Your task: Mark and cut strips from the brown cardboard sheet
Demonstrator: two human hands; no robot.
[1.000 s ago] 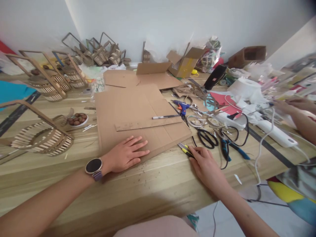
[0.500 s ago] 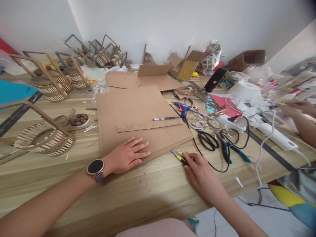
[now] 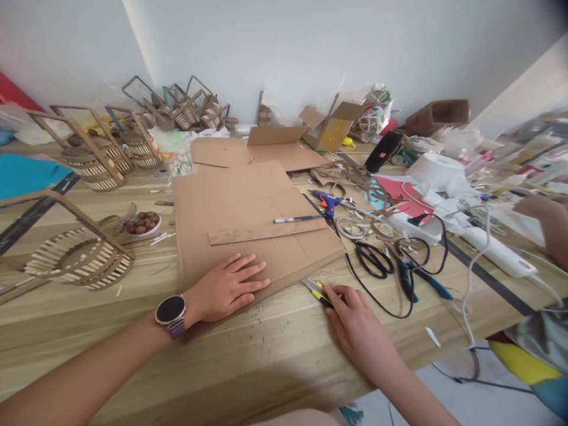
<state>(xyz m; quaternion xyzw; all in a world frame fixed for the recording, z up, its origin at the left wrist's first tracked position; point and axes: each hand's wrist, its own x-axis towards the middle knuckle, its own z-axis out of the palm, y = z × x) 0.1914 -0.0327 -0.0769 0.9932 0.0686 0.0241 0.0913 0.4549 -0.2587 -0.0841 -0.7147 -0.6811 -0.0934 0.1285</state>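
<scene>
My left hand (image 3: 231, 286) lies flat with fingers spread on the near edge of a large cardboard sheet (image 3: 222, 201). Fingers closed, my right hand (image 3: 355, 313) holds a yellow and black utility knife (image 3: 320, 293) low over the wooden table (image 3: 284, 361). The knife's blade is out and points left toward the sheet's near right edge; whether it touches cannot be told. A narrow cardboard strip (image 3: 266, 232) rests across the sheet, with a black pen (image 3: 299, 219) just beyond it.
Right of the sheet lie a blue glue gun (image 3: 326, 201), black-handled scissors (image 3: 375, 260), blue pliers (image 3: 417, 281) and a white power strip (image 3: 497, 248). A slatted basket (image 3: 80, 257) and a bowl of brown nuts (image 3: 142, 223) stand left. Another person's hand (image 3: 544, 216) shows at far right.
My right hand and the utility knife have shifted slightly left and nearer to me. My left hand stays flat on the cardboard. The view has tilted a little upward.
</scene>
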